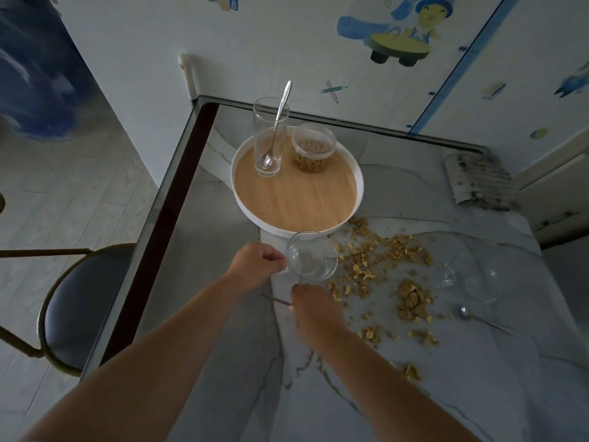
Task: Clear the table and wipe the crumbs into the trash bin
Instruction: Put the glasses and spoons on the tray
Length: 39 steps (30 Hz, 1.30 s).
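Note:
My left hand grips the side of a small clear glass bowl just in front of the round white tray with a wooden floor. My right hand is closed on a thin metal spoon whose handle pokes out to the left, right beside the bowl. On the tray stand a tall glass with a spoon in it and a clear tub of cereal. Yellow-brown crumbs lie scattered over the marble table to the right of my hands.
A second glass bowl and another spoon lie at the right among the crumbs. A folded grey cloth sits at the far right by the wall. A round dark stool stands left of the table's edge.

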Available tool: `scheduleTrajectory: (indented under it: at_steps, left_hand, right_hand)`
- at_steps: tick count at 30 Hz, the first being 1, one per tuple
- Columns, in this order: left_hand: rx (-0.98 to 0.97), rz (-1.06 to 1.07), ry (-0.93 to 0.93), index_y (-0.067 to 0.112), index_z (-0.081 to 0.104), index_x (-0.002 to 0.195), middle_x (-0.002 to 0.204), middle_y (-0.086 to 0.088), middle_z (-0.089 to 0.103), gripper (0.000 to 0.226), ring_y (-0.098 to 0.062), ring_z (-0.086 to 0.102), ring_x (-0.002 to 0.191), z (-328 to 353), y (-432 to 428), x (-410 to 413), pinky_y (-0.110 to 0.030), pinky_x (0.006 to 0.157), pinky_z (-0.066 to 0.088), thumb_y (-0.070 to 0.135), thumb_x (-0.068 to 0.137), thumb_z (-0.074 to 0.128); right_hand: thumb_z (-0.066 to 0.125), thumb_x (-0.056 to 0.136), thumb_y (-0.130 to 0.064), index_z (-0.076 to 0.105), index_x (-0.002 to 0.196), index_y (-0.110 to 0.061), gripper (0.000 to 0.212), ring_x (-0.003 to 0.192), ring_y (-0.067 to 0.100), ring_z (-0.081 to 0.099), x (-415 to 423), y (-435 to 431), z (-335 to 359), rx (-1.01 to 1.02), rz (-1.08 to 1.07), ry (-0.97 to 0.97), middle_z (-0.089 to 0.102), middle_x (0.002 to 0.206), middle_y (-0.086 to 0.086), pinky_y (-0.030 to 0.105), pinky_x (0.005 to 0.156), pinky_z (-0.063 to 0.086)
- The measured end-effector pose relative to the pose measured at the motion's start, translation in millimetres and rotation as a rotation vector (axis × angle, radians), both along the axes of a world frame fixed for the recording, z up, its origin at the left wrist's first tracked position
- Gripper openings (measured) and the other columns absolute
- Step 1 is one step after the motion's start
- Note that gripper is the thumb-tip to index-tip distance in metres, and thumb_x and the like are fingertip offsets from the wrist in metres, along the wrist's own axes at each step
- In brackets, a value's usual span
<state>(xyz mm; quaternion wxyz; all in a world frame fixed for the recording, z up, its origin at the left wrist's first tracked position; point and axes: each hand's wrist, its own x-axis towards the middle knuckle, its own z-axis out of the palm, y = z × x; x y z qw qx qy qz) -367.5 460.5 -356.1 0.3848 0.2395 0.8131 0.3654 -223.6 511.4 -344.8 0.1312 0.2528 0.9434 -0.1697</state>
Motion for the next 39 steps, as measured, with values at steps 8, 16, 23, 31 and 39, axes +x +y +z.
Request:
scheduleTrajectory:
  at_steps: [8, 16, 23, 31, 39]
  left_hand:
    - [-0.018, 0.051, -0.189, 0.014, 0.067, 0.066, 0.067, -0.004, 0.061, 0.02, -0.015, 0.053, 0.064, -4, -3, 9, -0.027, 0.069, 0.042, 0.024, 0.083, 0.066]
    - [0.045, 0.044, -0.211, 0.009, 0.065, 0.069, 0.066, -0.004, 0.058, 0.018, -0.017, 0.052, 0.068, -8, -6, 18, -0.029, 0.07, 0.041, 0.022, 0.08, 0.069]
    - [0.081, 0.105, -0.217, 0.011, 0.066, 0.069, 0.071, -0.006, 0.063, 0.013, -0.015, 0.055, 0.067, -5, -8, 24, -0.027, 0.069, 0.044, 0.017, 0.08, 0.069]
    - [0.236, 0.17, -0.336, 0.009, 0.065, 0.07, 0.08, -0.007, 0.07, 0.014, -0.018, 0.065, 0.084, 12, -5, 19, -0.027, 0.083, 0.051, 0.01, 0.084, 0.065]
    - [0.289, 0.208, -0.325, 0.005, 0.062, 0.072, 0.073, -0.006, 0.066, 0.011, -0.016, 0.064, 0.08, 34, 22, -5, -0.019, 0.076, 0.051, 0.006, 0.083, 0.064]
  right_hand:
    - [0.057, 0.088, -0.008, 0.06, 0.107, -0.009, 0.019, 0.079, 0.014, 0.059, 28, 40, 24, -0.132, -0.447, 0.597, 0.064, 0.089, 0.0, 0.027, 0.068, 0.05]
    - [0.06, 0.085, -0.008, 0.061, 0.077, -0.007, 0.008, 0.063, 0.015, 0.06, 9, 65, 34, -0.641, -1.133, 0.822, 0.066, 0.069, 0.006, 0.029, 0.063, 0.051]
    - [0.056, 0.085, -0.022, 0.059, 0.057, -0.017, 0.029, 0.068, 0.02, 0.064, 0, 68, 20, -0.582, -1.221, 0.755, 0.065, 0.061, 0.0, 0.042, 0.076, 0.052]
    - [0.06, 0.084, -0.027, 0.061, 0.07, 0.0, 0.03, 0.066, 0.022, 0.05, 1, 72, 19, -0.518, -1.148, 0.681, 0.057, 0.067, 0.009, 0.032, 0.062, 0.042]
    - [0.058, 0.087, -0.031, 0.061, 0.076, -0.016, 0.019, 0.092, 0.024, 0.062, -20, 91, 32, -0.863, -1.111, 0.773, 0.064, 0.098, 0.013, 0.034, 0.066, 0.053]
